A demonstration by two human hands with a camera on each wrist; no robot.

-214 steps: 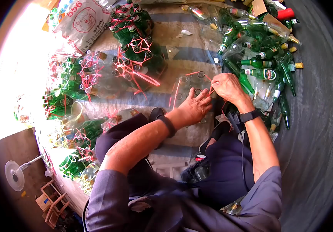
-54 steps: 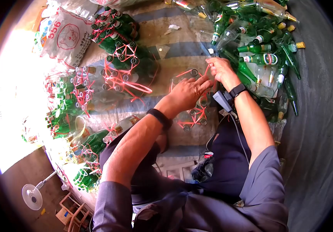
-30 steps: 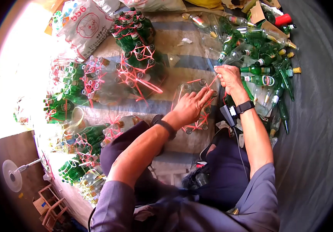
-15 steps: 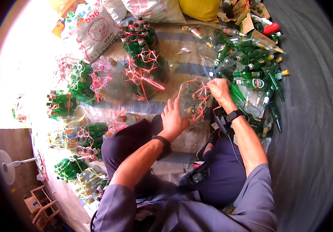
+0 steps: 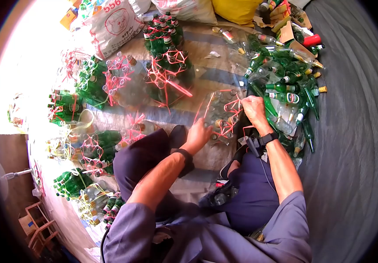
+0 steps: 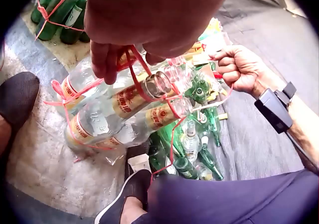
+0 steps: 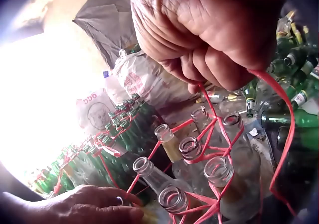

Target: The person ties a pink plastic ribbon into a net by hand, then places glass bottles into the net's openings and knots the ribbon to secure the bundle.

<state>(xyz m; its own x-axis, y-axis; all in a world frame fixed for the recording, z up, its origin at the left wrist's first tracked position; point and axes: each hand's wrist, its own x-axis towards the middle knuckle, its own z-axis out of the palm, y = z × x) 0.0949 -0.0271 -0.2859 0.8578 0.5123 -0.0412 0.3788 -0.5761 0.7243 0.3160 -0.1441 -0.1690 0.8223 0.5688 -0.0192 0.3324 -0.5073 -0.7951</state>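
Observation:
A bundle of clear glass bottles (image 5: pixel 218 107) with gold neck labels stands before the person, pink plastic strap (image 7: pixel 215 118) laced between its necks. My right hand (image 5: pixel 254 109) is a fist above the bundle's right side, gripping that strap; one length runs down to the necks and a loose tail hangs beyond the fist. My left hand (image 5: pixel 199 135) is at the bundle's near left side. In the left wrist view its fingers (image 6: pixel 103 62) curl around the neck of one bottle, which they mostly hide, with strap close beside them.
Loose green and clear bottles (image 5: pixel 287 97) lie heaped on the right beside a dark sheet (image 5: pixel 347 131). Tied bundles of green bottles (image 5: pixel 167 65) stand at the left and back. White sacks (image 5: pixel 116 28) and a yellow sack (image 5: pixel 237 11) are behind. The person's feet (image 5: pixel 178 136) flank the work.
The left hand has gone from lying across the bundle's top to its near left side, uncovering the laced necks. The right hand has pulled strap upward, then come lower, still gripping it.

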